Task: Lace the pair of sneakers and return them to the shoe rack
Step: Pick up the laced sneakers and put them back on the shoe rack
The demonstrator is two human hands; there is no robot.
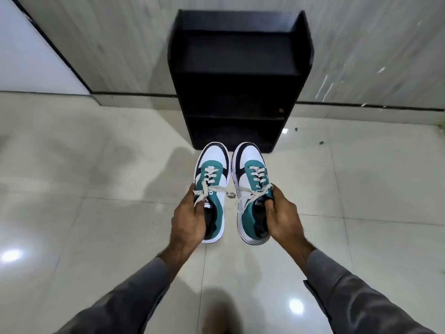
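Two white, teal and black sneakers hang in the air in front of me, toes pointing away. My left hand (190, 220) grips the left sneaker (213, 169) at its collar, fingers inside the opening. My right hand (281, 215) holds the right sneaker (251, 169) the same way. Both have white laces threaded through the eyelets and tied, with loose ends dangling between the shoes. The black shoe rack (238, 75) stands just beyond the toes, against the wall, its shelves dark and bare as far as I can see.
Glossy pale floor tiles (96, 189) stretch all around, with light reflections. A grey wall with a black skirting strip (134, 95) runs behind the rack. A white panel (29, 56) stands at the far left. My foot shows blurred at the bottom edge.
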